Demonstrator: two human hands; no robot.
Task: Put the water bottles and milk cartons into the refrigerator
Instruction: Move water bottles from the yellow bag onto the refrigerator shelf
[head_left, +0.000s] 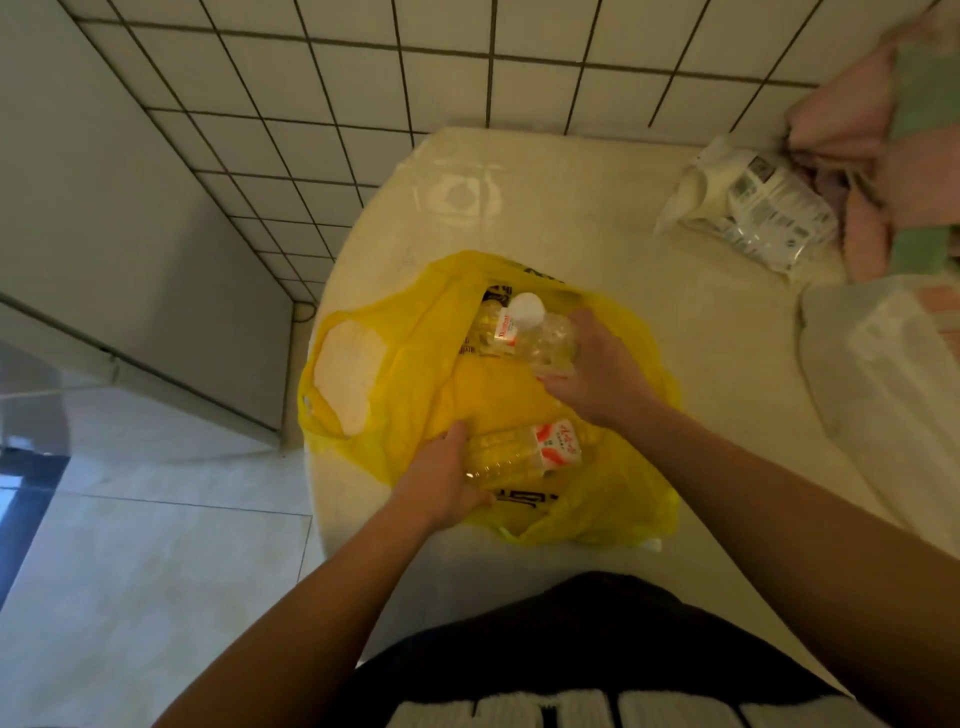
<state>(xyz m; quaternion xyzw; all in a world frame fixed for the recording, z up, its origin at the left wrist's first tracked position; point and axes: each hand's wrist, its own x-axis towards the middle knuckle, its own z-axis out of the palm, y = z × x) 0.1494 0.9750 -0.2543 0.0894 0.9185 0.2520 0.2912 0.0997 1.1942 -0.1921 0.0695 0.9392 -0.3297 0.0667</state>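
While the yellow bag (493, 395) is lying on the counter (571, 234), the left hand (444, 475) is gripping its near water bottle (519, 452), the right hand (597, 369) its far water bottle (524, 335), likely for lifting out.

Capped bottle (524, 332) under right hand (597, 374) fingers: clear glossy plastic, matt white cap. Second bottle (514, 452) at left hand (441, 478) fingertips: same clear ribbed plastic, glossy label. Bag (415, 332) around both sets of fingers: thin yellow plastic film, crinkled, slight sheen. Tabletop (571, 218) beyond fingers: smooth, glossy, possibly stone. Further right of right fingers: clear plastic packet (753, 208), fuzzy pink cloth (857, 114).
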